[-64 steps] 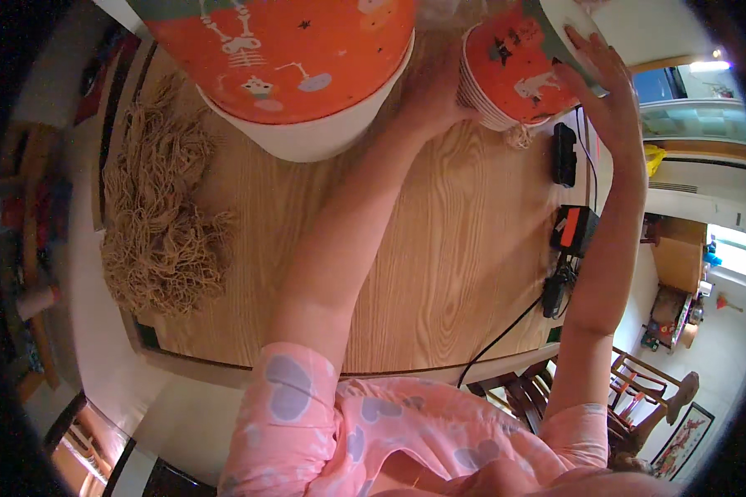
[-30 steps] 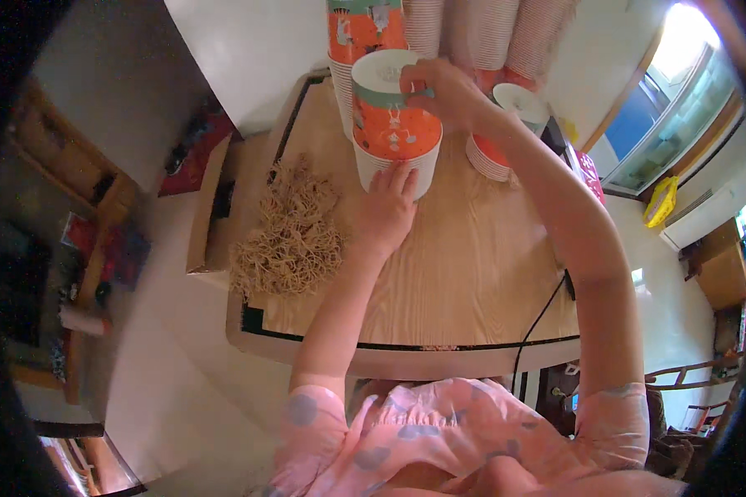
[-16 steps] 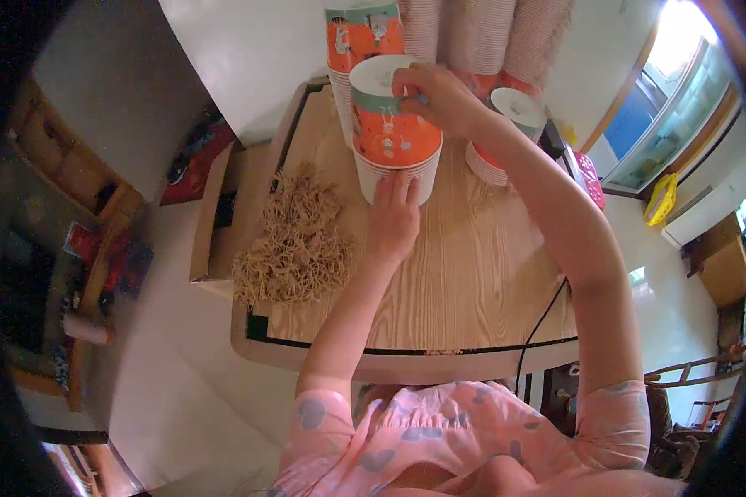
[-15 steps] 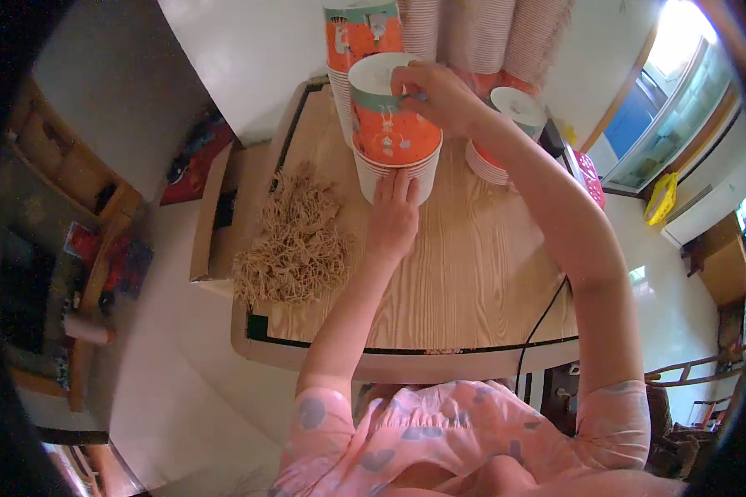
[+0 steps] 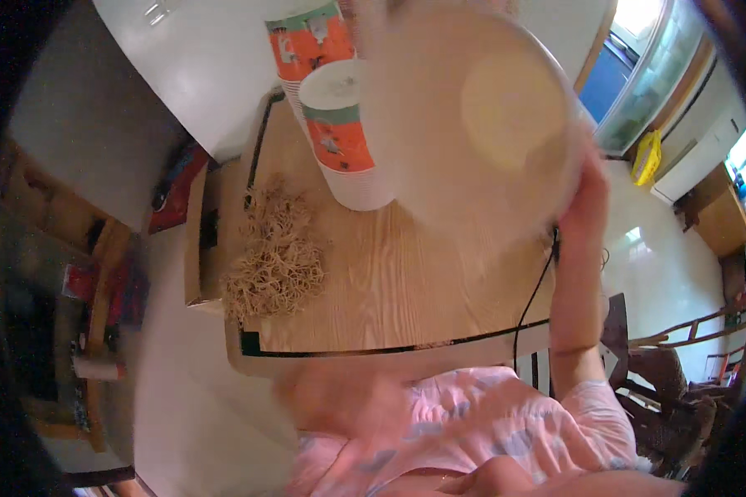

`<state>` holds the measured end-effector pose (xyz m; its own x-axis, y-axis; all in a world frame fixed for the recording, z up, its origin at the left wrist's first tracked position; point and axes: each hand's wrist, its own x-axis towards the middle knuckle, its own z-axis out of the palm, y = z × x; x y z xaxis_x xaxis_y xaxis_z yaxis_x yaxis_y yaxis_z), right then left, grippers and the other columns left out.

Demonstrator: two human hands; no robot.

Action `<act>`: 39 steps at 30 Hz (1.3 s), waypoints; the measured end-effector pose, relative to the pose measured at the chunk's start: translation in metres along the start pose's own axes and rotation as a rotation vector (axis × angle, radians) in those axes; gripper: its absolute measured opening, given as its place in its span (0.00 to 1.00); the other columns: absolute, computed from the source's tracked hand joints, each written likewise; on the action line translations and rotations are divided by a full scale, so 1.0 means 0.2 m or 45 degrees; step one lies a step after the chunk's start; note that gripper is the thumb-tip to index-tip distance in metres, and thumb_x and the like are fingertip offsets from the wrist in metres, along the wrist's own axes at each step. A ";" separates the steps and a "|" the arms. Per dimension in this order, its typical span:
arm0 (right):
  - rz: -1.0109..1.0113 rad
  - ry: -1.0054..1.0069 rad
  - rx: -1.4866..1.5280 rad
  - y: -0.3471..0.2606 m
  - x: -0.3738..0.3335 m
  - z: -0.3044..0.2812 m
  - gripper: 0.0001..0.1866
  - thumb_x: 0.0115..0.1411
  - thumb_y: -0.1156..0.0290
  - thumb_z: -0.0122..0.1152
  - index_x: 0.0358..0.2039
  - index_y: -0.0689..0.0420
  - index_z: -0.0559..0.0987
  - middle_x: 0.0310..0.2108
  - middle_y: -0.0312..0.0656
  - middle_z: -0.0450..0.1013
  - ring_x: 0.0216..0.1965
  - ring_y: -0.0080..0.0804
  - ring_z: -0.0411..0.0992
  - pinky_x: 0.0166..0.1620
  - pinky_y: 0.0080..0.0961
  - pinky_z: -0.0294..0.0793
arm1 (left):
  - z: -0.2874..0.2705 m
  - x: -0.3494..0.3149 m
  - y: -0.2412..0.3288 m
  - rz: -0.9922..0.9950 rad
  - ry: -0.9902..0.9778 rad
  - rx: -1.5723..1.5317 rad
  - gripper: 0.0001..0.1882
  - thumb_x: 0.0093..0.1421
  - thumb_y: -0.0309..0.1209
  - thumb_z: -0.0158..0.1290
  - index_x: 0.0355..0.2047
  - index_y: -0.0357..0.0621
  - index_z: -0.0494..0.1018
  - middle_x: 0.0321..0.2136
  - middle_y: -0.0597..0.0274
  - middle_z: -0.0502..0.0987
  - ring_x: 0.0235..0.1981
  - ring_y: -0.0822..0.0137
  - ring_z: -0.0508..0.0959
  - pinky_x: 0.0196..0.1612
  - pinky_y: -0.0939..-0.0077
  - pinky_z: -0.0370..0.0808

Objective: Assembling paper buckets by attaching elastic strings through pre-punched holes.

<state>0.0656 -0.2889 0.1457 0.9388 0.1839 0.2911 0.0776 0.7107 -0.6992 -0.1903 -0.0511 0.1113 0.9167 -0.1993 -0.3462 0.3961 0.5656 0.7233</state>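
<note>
Close in front of me, a large white paper cup (image 5: 427, 141) is tilted so that its open mouth and inside face me. My right hand (image 5: 584, 186) grips it by its right side, fingers partly hidden behind the wall. Motion smears my left hand (image 5: 340, 402), which is drawn back near the table's front edge, away from the cups; its fingers cannot be made out. A stack of orange, green and white paper cups (image 5: 344, 145) stands upside down on the table, left of the held cup. Behind it rises a taller stack of the same cups (image 5: 311, 45).
A heap of tan crinkled strands (image 5: 278, 253) lies on the left of the wooden table (image 5: 389, 282). Beside it, a cardboard box (image 5: 207, 240) adjoins the table edge. A black cable (image 5: 535, 302) runs over the front right edge.
My right hand has lifted a cup off the near stack and turned its mouth toward me. My left hand has let go of the stack and pulled back toward my body.
</note>
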 end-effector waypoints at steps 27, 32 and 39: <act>0.377 0.059 -0.865 0.27 -0.55 -0.56 0.18 0.66 0.61 0.44 0.48 0.60 0.72 0.41 0.35 0.72 0.41 0.19 0.68 0.44 0.19 0.67 | 0.10 0.04 -0.06 0.653 -1.180 0.677 0.07 0.54 0.26 0.55 0.34 0.41 0.76 0.32 0.58 0.76 0.36 0.60 0.75 0.34 0.74 0.72; 0.271 -0.074 -1.201 0.20 -0.56 -0.47 0.18 0.56 0.79 0.53 0.49 0.57 0.72 0.35 0.31 0.64 0.34 0.17 0.63 0.39 0.12 0.64 | 0.06 -0.03 -0.10 0.649 -0.770 0.811 0.06 0.54 0.24 0.55 0.34 0.39 0.76 0.33 0.59 0.76 0.36 0.63 0.75 0.35 0.77 0.72; -0.012 -0.181 -1.194 0.24 -0.57 -0.32 0.21 0.52 0.84 0.48 0.47 0.58 0.74 0.29 0.32 0.59 0.28 0.17 0.57 0.31 0.12 0.57 | -0.51 0.12 -0.50 0.457 1.061 0.887 0.05 0.55 0.26 0.55 0.31 0.37 0.76 0.23 0.64 0.75 0.25 0.75 0.73 0.31 0.82 0.70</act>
<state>-0.0155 -0.3190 0.0374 0.8919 0.3056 0.3333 0.3811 -0.1113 -0.9178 -0.2136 -0.0309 -0.0304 0.7663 0.6239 -0.1534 0.2996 -0.1358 0.9443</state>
